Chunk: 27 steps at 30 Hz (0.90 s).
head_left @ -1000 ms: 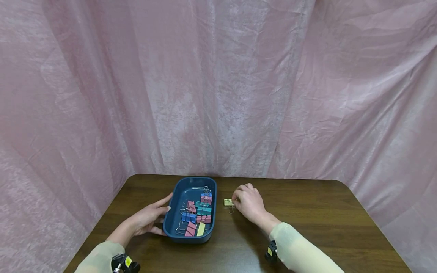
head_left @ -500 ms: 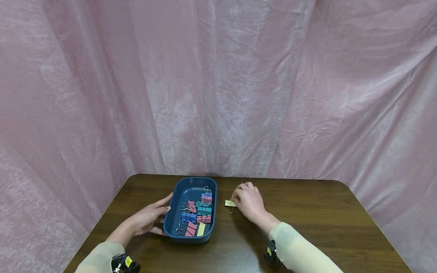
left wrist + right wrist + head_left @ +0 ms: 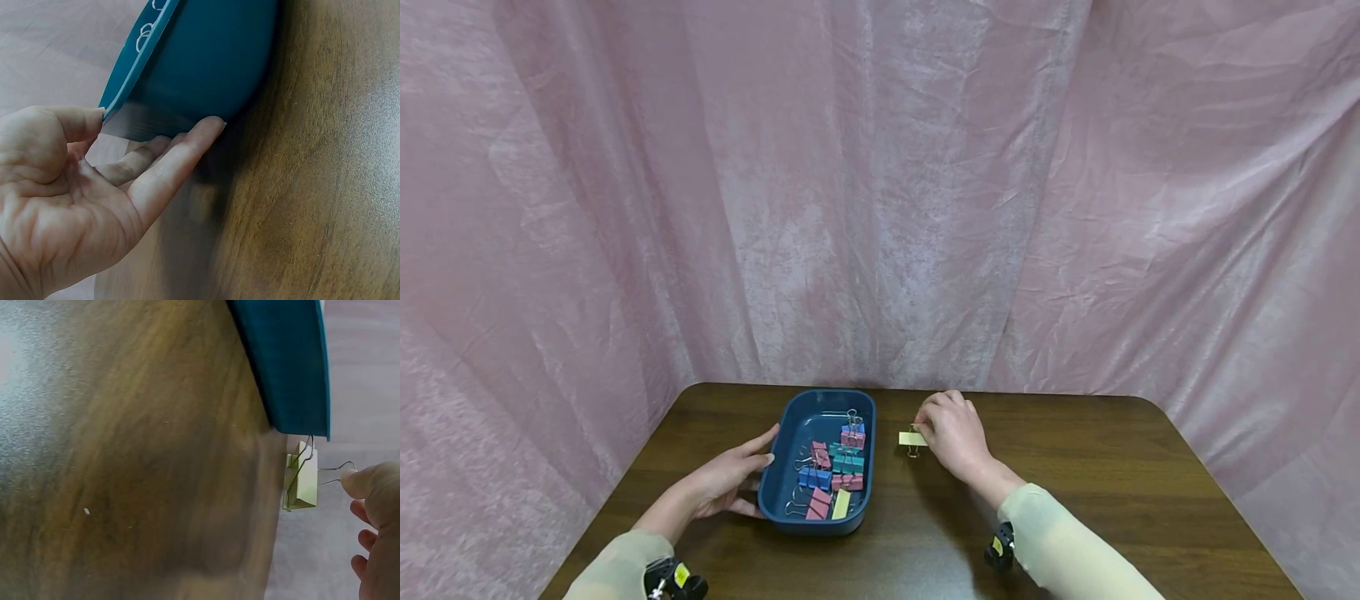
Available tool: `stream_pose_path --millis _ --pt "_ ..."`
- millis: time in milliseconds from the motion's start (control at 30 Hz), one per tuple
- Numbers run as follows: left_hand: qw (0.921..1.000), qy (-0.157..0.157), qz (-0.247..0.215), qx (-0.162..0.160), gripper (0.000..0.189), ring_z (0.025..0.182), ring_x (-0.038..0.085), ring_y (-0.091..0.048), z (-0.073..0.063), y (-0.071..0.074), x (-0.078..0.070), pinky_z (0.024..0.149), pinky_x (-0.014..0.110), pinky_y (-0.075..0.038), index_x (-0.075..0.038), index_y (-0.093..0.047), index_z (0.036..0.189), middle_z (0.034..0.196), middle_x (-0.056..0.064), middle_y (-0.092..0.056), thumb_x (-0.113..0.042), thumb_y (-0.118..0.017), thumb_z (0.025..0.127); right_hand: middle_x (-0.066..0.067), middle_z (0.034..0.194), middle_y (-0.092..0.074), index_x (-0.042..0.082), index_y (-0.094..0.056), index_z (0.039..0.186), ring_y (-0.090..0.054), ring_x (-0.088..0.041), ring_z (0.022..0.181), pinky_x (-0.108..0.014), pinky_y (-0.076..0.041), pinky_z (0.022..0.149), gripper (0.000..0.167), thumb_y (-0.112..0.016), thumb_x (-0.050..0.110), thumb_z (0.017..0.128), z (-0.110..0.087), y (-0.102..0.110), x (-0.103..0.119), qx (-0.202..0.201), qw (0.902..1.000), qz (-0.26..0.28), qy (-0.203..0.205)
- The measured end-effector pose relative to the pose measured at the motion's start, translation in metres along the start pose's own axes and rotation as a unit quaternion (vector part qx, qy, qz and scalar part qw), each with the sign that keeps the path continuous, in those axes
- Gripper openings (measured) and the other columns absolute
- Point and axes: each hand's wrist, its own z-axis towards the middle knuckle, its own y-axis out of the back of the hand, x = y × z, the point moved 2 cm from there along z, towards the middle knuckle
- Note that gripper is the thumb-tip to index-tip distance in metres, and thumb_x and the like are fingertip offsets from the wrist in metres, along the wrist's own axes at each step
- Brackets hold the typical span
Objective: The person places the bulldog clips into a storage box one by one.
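A yellow binder clip [image 3: 912, 438] is pinched by one of its wire handles between thumb and fingers of my right hand [image 3: 958, 442]. In the right wrist view that clip [image 3: 305, 481] shows its broad spine, with the other wire loop standing out on the opposite side. My left hand [image 3: 730, 479] is at the left side of a dark blue rectangular bin [image 3: 801, 425]. Its thumb touches the rim, and its extended fingers [image 3: 169, 172] lie along the outer wall. Inside the bin are several binder clips, pink, blue, teal and yellow, mostly toward its right half.
The bin stands on a brown wooden table [image 3: 1075, 483], left of the middle. Pink velvety curtain [image 3: 880, 208] hangs behind the table and at both sides. Each wrist carries a small black camera [image 3: 676, 578].
My right hand has moved slightly away from me and to the right with the yellow clip, which has turned to show its spine. My left hand and the bin have not moved.
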Motion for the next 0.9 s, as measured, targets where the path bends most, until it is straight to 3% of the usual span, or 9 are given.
stream_pose_path --millis 367,900 --pt "1.0000 0.000 -0.003 0.006 0.064 0.116 0.043 -0.063 0.000 0.001 0.000 0.079 0.064 -0.056 -0.024 -0.009 0.166 0.149 0.036 -0.040 -0.024 -0.042 0.111 0.004 0.099 -0.070 0.020 -0.072 0.080 -0.058 -0.025 0.100 -0.044 -0.046 0.081 0.016 -0.088 0.015 0.079 0.010 0.011 -0.001 -0.032 0.9995 0.000 0.000" --pt "1.0000 0.001 -0.002 0.004 0.064 0.116 0.043 -0.064 0.001 0.002 0.001 0.078 0.063 -0.057 -0.025 -0.010 0.166 0.150 0.035 -0.039 -0.024 -0.043 0.111 0.006 0.104 -0.070 0.020 -0.075 0.085 -0.056 -0.024 0.106 -0.042 -0.045 0.084 0.010 -0.085 0.017 0.085 0.028 0.032 0.010 -0.025 0.9994 0.022 -0.012"
